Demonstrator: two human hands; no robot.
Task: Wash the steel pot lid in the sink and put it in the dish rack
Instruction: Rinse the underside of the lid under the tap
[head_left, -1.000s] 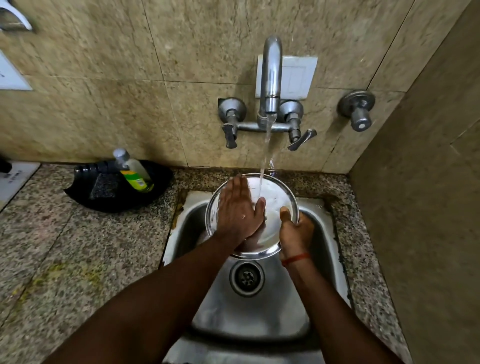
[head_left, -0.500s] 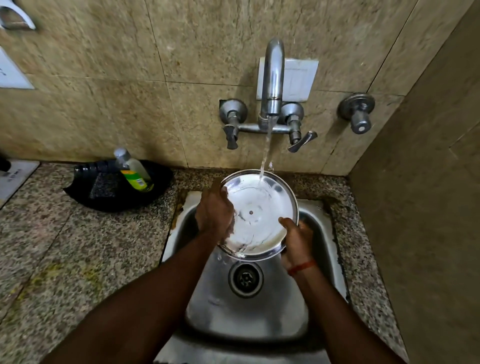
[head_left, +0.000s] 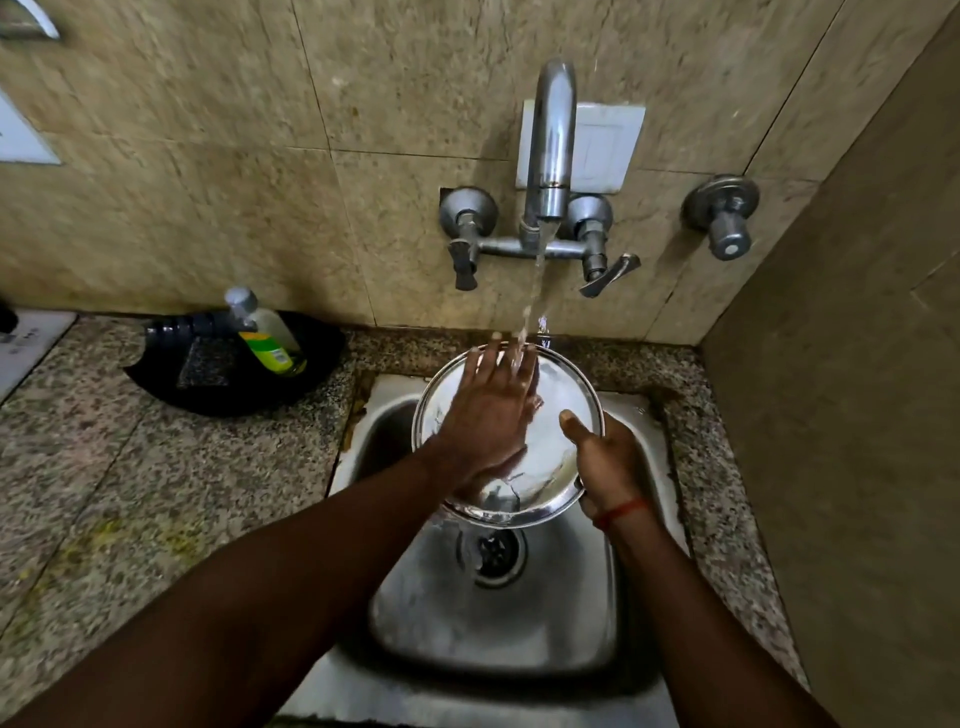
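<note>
The round steel pot lid (head_left: 558, 447) is held tilted over the steel sink (head_left: 498, 618), its inner face toward me. My right hand (head_left: 605, 462) grips its right rim, thumb on the inner face. My left hand (head_left: 491, 410) lies flat on the lid's left half, fingers straight and reaching its far rim. Water runs from the tap (head_left: 550, 150) onto my left fingers and the lid. No dish rack is in view.
A black tray (head_left: 234, 369) on the granite counter (head_left: 130, 493) left of the sink holds a dish soap bottle (head_left: 265, 332) and a dark scrub pad (head_left: 205, 361). A tiled wall closes the right side. The sink drain (head_left: 493, 553) lies below the lid.
My left hand slid from the lid's left rim back across its face, fingers now stretched flat to the far rim under the water. The right hand's grip holds.
</note>
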